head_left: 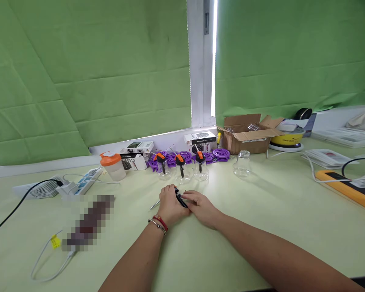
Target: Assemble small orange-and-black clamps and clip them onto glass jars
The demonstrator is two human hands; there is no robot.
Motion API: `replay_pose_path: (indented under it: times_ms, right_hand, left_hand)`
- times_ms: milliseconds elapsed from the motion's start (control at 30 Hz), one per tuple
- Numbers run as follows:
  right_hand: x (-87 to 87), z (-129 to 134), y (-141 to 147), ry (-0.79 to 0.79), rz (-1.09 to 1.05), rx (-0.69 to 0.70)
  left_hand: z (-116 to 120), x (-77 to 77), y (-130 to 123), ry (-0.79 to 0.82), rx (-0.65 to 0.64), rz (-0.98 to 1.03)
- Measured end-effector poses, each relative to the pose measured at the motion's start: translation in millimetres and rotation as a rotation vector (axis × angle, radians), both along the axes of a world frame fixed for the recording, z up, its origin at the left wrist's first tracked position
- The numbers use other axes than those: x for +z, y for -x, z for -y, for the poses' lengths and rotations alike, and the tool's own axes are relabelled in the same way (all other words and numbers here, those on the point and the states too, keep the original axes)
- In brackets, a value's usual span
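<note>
Near the middle of the table, my left hand [171,207] is wrapped round a black and orange dispenser lid [180,198], whose thin metal spout [155,205] sticks out to the left. My right hand [203,208] meets it from the right, thumb and fingers closed at the lid's right end; whether they pinch a small part there is too small to tell. Behind my hands three glass jars with black and orange lids stand in a row: a left jar [164,172], a middle jar [182,175] and a right jar [201,172]. An open glass jar [242,165] without a lid is farther right.
Purple plastic reels [187,157] lie behind the jars, near white boxes [136,161]. An orange-lidded shaker [113,166] and a power strip [88,180] are left. An open cardboard box [247,142], a yellow container [287,139] and an orange power strip [349,190] are right.
</note>
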State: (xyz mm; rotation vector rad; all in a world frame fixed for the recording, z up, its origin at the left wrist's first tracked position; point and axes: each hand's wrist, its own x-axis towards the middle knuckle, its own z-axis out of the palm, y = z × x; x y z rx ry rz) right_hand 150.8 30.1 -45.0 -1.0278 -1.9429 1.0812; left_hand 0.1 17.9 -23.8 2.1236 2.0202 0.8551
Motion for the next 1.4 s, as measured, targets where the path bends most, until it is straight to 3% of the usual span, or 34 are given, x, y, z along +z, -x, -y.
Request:
replay_pose_path:
  times_ms: [333,933,1400]
  right_hand:
    - [0.6,-0.7,2.4,-0.037,-0.001,0.019]
    - [-1.1,-0.8,1.8,-0.002,-0.007,-0.015]
    - [-3.1,-1.5,2.5,-0.074,0.02,-0.013]
  left_hand:
    - [-4.7,2.1,1.9,0.101,0.013,-0.023]
    - [-6.1,0.5,2.5,0.068,-0.007,-0.03]
    - [-6.5,1.3,2.7,0.077,-0.008,-0.062]
